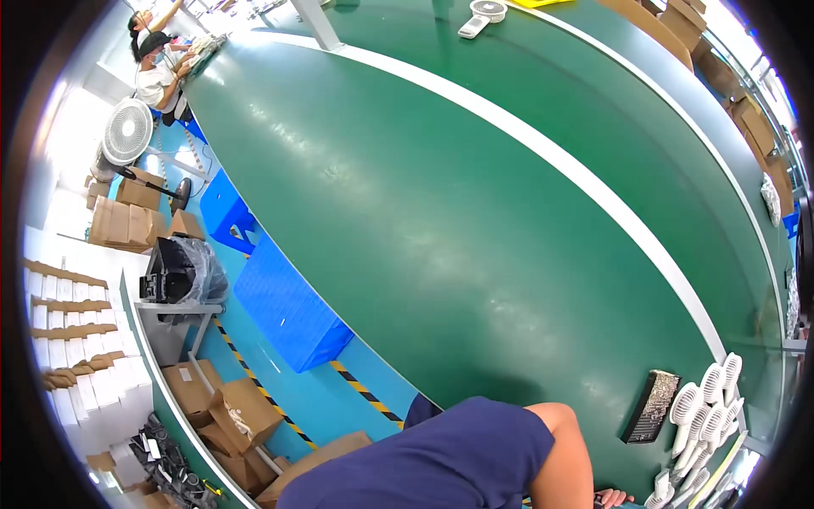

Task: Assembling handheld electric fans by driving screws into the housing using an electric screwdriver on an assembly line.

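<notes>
Left hand [614, 498] at lower edge, mostly cut off, near white handheld fans [710, 419] clustered at lower right of green counter [381, 212]. Can't tell whether spread, pressed together or pinching anything. Right hand out of frame, can't tell state either. Black tray [638, 409] just beside fans, contents too small to make out. Another handheld fan [485, 12] well apart, past white strip [526, 133].

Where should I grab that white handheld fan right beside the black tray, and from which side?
Grip the white handheld fan by its slim handle, probably best from the picture's lower left. The handle hangs below the wider round head, giving a narrow bar to close on; the green worktop shows along its left, while other fans crowd its right.
</notes>
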`<action>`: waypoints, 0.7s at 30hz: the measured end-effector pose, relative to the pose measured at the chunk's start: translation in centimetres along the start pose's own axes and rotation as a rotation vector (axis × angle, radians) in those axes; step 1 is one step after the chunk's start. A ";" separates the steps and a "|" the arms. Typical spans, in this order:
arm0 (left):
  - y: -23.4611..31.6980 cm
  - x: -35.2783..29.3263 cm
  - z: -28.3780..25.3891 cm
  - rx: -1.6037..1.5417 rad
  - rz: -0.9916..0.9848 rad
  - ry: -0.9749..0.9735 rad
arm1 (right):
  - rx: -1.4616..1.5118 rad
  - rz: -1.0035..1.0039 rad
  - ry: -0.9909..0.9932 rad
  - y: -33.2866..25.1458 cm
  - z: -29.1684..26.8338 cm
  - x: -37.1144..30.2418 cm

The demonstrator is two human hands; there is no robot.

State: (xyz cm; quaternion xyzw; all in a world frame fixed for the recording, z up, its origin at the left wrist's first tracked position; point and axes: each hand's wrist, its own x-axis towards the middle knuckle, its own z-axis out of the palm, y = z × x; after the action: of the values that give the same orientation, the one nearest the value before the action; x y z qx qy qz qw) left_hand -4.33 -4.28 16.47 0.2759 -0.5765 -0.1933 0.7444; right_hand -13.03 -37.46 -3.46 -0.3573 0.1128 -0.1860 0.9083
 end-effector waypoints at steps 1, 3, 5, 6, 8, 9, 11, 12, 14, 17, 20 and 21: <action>1.1 -0.4 0.1 -0.005 0.003 -0.016 | 0.001 0.004 -0.012 -0.1 0.1 0.0; 2.2 -0.5 -0.1 -0.025 0.000 -0.041 | 0.003 0.003 -0.014 -0.3 -0.1 -0.2; 2.7 -0.4 -0.2 -0.038 -0.007 -0.064 | 0.007 -0.015 0.001 -0.5 -0.5 -0.2; 2.8 -0.2 -0.3 -0.043 -0.011 -0.075 | 0.010 -0.022 0.007 -0.2 -0.7 -0.1; 3.0 0.0 -0.3 -0.057 -0.019 -0.093 | 0.013 -0.035 0.024 0.2 -0.9 0.1; 3.1 0.1 -0.2 -0.062 -0.025 -0.099 | 0.016 -0.038 0.032 0.1 -1.1 0.0; 3.5 0.2 -0.5 -0.059 -0.046 -0.112 | 0.035 -0.038 0.040 0.3 -1.3 0.1; 3.8 0.1 -0.6 -0.056 -0.058 -0.116 | 0.045 -0.035 0.043 0.1 -1.5 0.0; 4.0 0.0 -1.2 -0.042 -0.081 -0.123 | 0.043 -0.013 0.090 0.2 0.1 -0.5; 5.9 -0.6 -1.3 -0.033 -0.100 -0.151 | 0.036 0.001 0.096 0.4 -0.9 1.2; 5.7 0.0 -1.8 -0.054 -0.113 -0.205 | 0.361 0.327 -1.251 0.5 -5.7 6.5; 3.6 1.4 -2.4 -0.071 -0.126 -0.221 | 0.307 0.318 -1.149 0.6 -6.2 6.0</action>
State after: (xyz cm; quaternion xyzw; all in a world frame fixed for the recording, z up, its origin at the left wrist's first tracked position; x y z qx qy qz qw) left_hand -1.73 -1.90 19.38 0.2620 -0.6294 -0.2893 0.6720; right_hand -9.54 -43.30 -8.78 -0.2442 -0.3712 0.1598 0.8815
